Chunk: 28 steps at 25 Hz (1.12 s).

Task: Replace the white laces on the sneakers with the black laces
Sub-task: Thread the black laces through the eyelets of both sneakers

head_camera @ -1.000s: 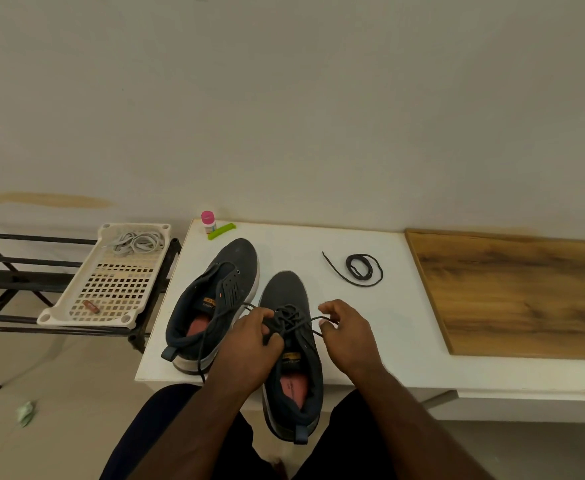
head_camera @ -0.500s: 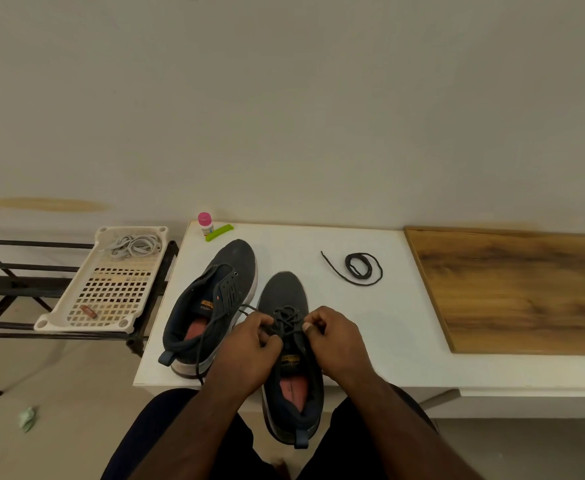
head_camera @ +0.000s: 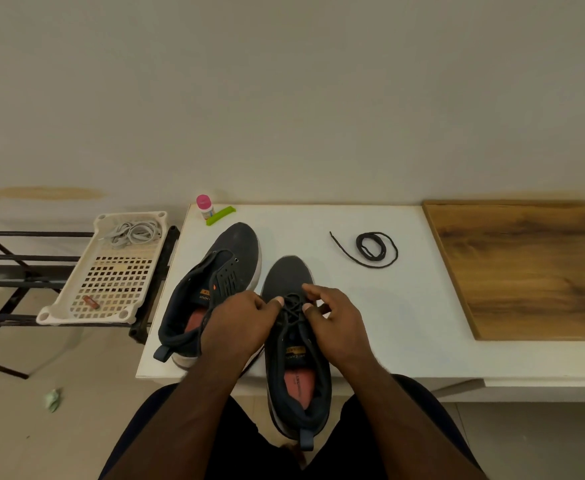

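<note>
Near sneaker (head_camera: 296, 362), tongue label unreadable, overhangs surface (head_camera: 370, 317) edge; left hand (head_camera: 239, 323) and right hand (head_camera: 336, 323) fingers pinch its black lace (head_camera: 292, 306). Spare black lace (head_camera: 375, 249) beyond right fingers; white laces (head_camera: 133, 233) far left in tray (head_camera: 76, 308).

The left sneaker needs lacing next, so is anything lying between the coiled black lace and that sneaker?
Nothing visible does. The coiled black lace lies on bare white table; only the right sneaker, which both hands are lacing, sits beside the path to the left sneaker.

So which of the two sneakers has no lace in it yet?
The left sneaker, beside the tray: its eyelets are empty. The other sneaker carries a black lace.
</note>
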Tool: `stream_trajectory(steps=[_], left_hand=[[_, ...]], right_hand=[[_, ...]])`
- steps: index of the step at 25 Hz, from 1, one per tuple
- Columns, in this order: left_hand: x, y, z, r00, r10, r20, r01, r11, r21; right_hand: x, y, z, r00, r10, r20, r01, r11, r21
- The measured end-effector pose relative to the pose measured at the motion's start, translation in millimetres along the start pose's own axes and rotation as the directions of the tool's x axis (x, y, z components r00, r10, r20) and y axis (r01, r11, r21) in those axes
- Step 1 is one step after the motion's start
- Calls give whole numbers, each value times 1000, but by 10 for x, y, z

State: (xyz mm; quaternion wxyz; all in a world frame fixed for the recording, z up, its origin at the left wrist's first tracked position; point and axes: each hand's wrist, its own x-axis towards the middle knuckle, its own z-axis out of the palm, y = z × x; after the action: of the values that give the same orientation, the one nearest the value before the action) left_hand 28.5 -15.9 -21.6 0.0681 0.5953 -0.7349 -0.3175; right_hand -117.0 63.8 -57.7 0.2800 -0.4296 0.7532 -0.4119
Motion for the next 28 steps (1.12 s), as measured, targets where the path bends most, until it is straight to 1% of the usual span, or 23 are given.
stream_trajectory(steps=[2,4,7,9,11,13,18,24,28], left_hand=[[25,13,21,1000,-4,31,3,1000,27],[46,-19,33,999,-7,35,7,1000,-4],[48,-70,54,1000,-26,10,27,994,-101],[39,-108,90,998,-42,47,51,978,-203],[50,-140,104,997,-47,65,63,961,-268],[49,-156,97,996,-56,62,72,951,-301],[23,-154,81,997,-64,48,77,934,-349],[-13,-171,83,999,-35,34,46,908,-417],[-35,-143,65,998,-43,49,61,887,-458]], right_hand=[[80,-22,2,996,-50,77,57,994,-94],[158,-58,-23,990,-65,124,84,984,-154],[244,-56,-45,990,-22,137,48,981,-188],[275,-34,-18,988,5,157,30,975,-220],[289,-21,11,983,18,182,29,967,-252],[291,-23,25,981,16,193,32,969,-245],[227,-3,-36,985,17,174,6,991,-131],[123,-15,-65,992,6,129,14,989,-151],[87,-30,-103,992,42,119,-28,992,-119]])
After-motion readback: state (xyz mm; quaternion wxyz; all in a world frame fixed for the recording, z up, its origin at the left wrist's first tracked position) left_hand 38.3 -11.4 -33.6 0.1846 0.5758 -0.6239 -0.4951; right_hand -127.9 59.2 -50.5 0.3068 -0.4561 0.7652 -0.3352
